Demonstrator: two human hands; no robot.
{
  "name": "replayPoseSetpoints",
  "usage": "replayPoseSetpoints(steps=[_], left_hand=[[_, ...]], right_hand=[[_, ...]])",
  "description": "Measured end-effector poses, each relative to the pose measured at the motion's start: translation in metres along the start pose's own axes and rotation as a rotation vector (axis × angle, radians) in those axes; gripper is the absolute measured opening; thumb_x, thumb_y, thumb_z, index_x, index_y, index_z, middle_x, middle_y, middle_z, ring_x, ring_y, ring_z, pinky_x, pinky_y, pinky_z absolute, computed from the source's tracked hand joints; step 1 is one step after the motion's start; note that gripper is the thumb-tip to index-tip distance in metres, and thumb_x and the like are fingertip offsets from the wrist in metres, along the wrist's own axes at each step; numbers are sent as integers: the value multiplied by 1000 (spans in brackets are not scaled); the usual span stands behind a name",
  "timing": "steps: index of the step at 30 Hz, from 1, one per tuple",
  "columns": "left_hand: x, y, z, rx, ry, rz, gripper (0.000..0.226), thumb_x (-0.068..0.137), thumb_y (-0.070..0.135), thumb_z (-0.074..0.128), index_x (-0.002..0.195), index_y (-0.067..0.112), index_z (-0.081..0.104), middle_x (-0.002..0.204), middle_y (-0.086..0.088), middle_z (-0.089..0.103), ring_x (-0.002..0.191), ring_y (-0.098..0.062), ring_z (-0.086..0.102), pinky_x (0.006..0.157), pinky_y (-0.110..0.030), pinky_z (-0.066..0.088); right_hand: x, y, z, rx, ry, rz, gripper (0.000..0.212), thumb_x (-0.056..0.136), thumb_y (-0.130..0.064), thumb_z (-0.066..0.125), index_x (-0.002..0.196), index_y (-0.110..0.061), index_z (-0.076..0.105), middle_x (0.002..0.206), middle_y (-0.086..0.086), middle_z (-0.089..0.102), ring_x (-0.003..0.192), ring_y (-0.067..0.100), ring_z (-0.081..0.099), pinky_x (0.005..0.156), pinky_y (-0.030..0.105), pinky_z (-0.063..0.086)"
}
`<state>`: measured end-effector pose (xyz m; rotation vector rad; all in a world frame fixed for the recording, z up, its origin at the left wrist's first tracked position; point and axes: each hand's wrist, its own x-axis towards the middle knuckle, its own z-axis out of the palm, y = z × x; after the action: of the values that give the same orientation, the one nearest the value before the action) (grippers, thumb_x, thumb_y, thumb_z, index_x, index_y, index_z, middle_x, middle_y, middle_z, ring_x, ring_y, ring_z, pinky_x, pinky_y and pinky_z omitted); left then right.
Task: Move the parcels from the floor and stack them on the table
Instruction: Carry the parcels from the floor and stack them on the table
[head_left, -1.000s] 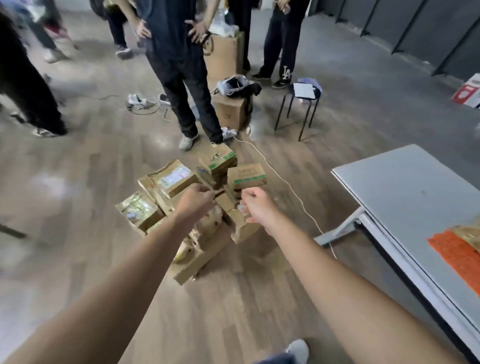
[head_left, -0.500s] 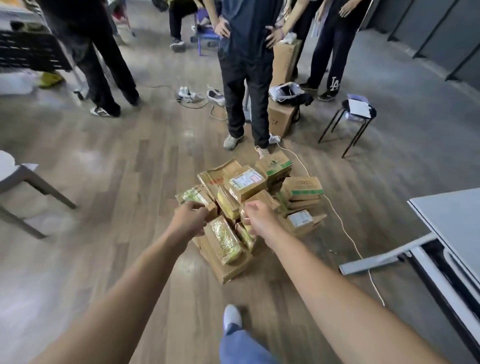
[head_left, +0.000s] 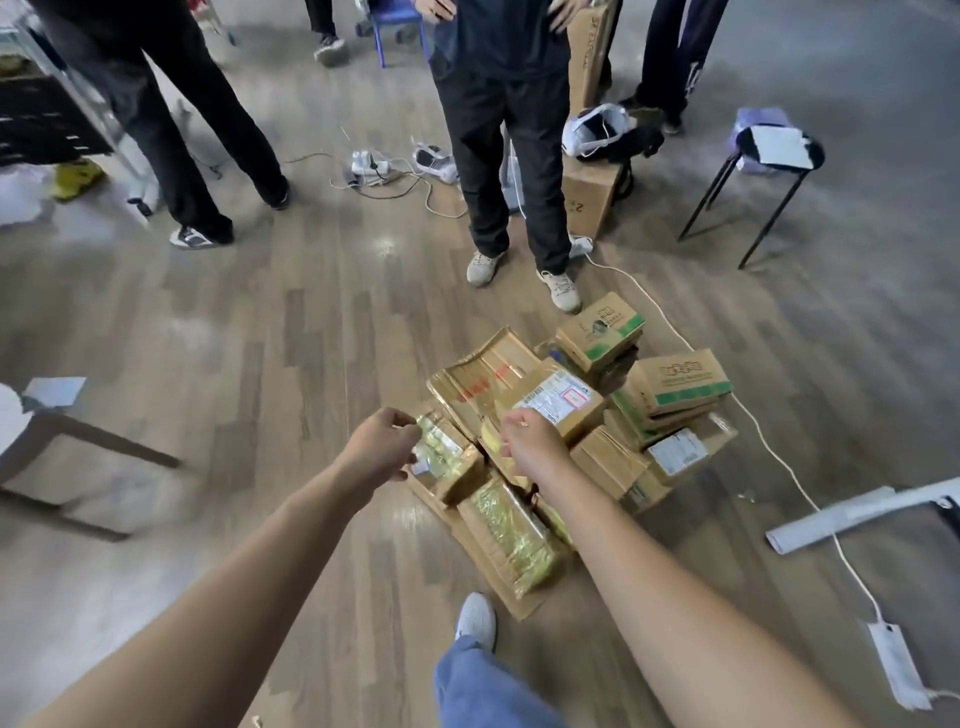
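A pile of cardboard parcels lies on the wooden floor. A box with a white shipping label (head_left: 561, 400) sits on top, beside a flat taped carton (head_left: 483, 374). Two green-striped boxes (head_left: 680, 376) are stacked on the right. In front lie a long yellow-taped parcel (head_left: 511, 535) and a small taped parcel (head_left: 441, 452). My left hand (head_left: 382, 447) hovers at the small parcel's left edge, fingers curled, holding nothing. My right hand (head_left: 532, 447) hangs over the labelled box's near corner, fingers curled under. Of the table only a grey foot (head_left: 857, 514) shows at right.
A person in dark trousers (head_left: 506, 156) stands just behind the pile, another person (head_left: 171, 130) to the left. A white cable (head_left: 769, 447) runs past the pile's right side. A black stool (head_left: 769, 156), a tall carton (head_left: 592, 192) and a chair (head_left: 31, 431) stand around.
The view has swung left and closer to the pile, so the table top has left the frame. Both hands stay over the parcels, a little further apart.
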<state>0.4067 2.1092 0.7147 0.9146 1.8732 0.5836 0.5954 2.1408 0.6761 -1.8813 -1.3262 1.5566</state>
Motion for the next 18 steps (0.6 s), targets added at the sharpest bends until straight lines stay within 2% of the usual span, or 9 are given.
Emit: replayPoseSetpoints(steps=[3,6,11,14,18], left_hand=[[40,10,-2,23,-45,-13,19,90,14,48,106,8,57,102,-13,62,78,-19,63,56,-28,51],[70,13,1,100,-116,-18,19,90,17,49,104,9,59,100,-12,64,79,-19,63,55,-28,51],[126,17,3,191,-242,-27,19,89,17,48,104,8,57,87,-9,60,75,-21,59,57,-30,51],[162,16,3,223,-314,-25,17,90,15,48,102,7,56,83,-8,57,74,-22,57,60,-33,53],[211,12,5,270,-448,2,7,92,11,44,93,11,51,83,-7,51,72,-19,52,53,-28,46]], right_hand=[[26,-7,3,31,27,36,25,99,-30,44,121,-22,54,112,1,63,92,17,62,77,34,54],[44,-4,10,50,44,81,29,99,-36,45,122,-22,55,111,-1,62,97,19,63,72,32,51],[69,-1,31,117,75,157,26,100,-37,44,121,-25,54,120,-1,59,109,21,61,94,43,53],[87,-2,47,117,106,187,15,100,-34,43,112,-29,51,120,-1,59,107,20,61,94,43,52],[115,-8,79,125,169,231,17,100,-34,43,114,-27,52,119,-2,59,102,17,64,90,44,54]])
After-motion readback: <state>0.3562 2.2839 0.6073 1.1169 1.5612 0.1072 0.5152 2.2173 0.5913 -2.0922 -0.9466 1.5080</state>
